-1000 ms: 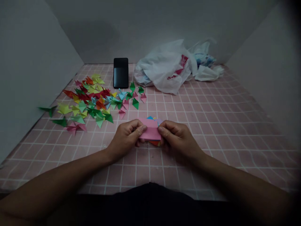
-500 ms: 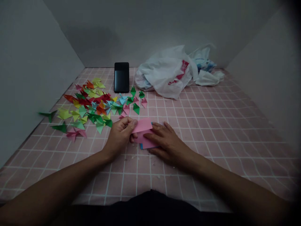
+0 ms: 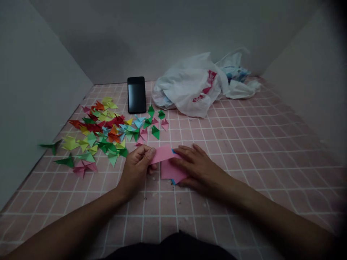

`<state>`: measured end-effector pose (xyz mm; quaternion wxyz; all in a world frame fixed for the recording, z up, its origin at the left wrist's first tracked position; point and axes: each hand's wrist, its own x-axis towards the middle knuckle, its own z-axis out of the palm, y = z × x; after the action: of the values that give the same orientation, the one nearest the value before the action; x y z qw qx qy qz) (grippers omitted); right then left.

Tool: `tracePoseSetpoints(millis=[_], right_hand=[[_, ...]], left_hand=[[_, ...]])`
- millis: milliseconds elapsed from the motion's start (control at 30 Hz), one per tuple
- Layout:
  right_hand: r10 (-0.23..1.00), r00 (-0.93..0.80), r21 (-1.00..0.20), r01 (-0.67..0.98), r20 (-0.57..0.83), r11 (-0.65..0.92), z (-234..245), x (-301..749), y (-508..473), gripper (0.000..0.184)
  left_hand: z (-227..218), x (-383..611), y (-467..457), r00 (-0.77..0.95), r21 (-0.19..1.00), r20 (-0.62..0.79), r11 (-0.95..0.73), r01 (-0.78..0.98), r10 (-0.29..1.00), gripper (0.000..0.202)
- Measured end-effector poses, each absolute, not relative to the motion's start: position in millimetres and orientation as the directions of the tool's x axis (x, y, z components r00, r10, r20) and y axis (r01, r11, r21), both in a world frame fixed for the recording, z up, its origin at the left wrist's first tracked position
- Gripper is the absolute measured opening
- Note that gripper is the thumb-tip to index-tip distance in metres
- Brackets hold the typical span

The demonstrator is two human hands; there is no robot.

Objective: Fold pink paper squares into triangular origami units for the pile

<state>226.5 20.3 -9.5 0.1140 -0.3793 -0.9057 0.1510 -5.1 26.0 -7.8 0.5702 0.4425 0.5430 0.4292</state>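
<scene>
L hand (image 3: 137,164) has a pink paper sheet (image 3: 162,154) pinched btwn thumb & bent fingers, at the sheet's L end. R hand (image 3: 199,168) is spread, fingers lying over the small paper stack (image 3: 169,171), pink on top w/ blue edges peeking out; sheet & stack are btwn the hands, near side of table (image 3: 244,144). Folded paper pcs (image 3: 107,146) lie beyond L hand. Step in hand, prob.: parting one sheet from the rest. Next move calls for firm L pinch, light R pressure on stack.

light: dim | left wall (image 3: 29,97), back wall (image 3: 151,32), right wall (image 3: 311,97): plain grey | tabletop (image 3: 260,142): pink, white grid lines
</scene>
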Motion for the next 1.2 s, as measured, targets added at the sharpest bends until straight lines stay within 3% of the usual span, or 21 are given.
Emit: tracePoseSetpoints(millis=[167,267,333,400,467,533,600,667,800,933,1067,1200], right_hand=[[0.785,-0.611,-0.304,0.733,0.099,0.609,-7,228,19,0.066],[0.794,-0.573,-0.316,0.730,0.203,0.607,-6,228,17,0.071],[0.817,-0.488,-0.430,0.695,0.306,0.576,-5,227,16,0.061],[0.870,-0.370,-0.627,0.603,0.327,0.492,-3,225,13,0.043],[0.935,-0.293,-0.851,0.421,0.199,0.313,-1,220,10,0.030],[0.953,-0.299,-0.981,0.193,-0.040,0.019,0,214,5,0.025],[0.924,-0.316,-0.975,0.037,-0.217,-0.217,0,208,2,0.022],[0.912,-0.299,-0.951,-0.040,-0.280,-0.305,0,205,-1,0.026],[0.939,-0.241,-0.963,-0.049,-0.247,-0.265,-1,206,-1,0.028],[0.948,-0.266,-0.984,0.053,-0.175,-0.167,-2,210,1,0.024],[0.950,-0.306,-0.987,0.159,-0.062,-0.014,-1,211,2,0.018],[0.941,-0.329,-0.969,0.247,-0.085,-0.001,1,211,3,0.023]], left_hand=[[-10,-5,26,0.052,0.974,-0.228,0.228,0.006,0.972,0.030],[-7,-3,26,0.070,0.977,-0.211,0.210,0.023,0.975,0.031],[-5,-2,25,0.084,0.979,-0.203,0.200,0.039,0.976,0.031],[-1,-1,23,0.090,0.981,-0.188,0.182,0.066,0.978,0.030],[1,-1,21,0.117,0.981,-0.175,0.164,0.101,0.977,0.028],[3,0,18,0.185,0.979,-0.172,0.147,0.145,0.968,0.026],[3,-1,16,0.261,0.975,-0.181,0.138,0.174,0.948,0.026],[3,-1,15,0.311,0.976,-0.187,0.139,0.170,0.932,0.028],[2,-2,17,0.324,0.979,-0.175,0.131,0.154,0.930,0.036],[4,-2,17,0.293,0.970,-0.149,0.082,0.229,0.945,0.026],[6,-1,14,0.366,0.957,-0.102,-0.009,0.290,0.925,0.025],[4,1,12,0.411,0.961,-0.096,-0.023,0.276,0.906,0.024]])
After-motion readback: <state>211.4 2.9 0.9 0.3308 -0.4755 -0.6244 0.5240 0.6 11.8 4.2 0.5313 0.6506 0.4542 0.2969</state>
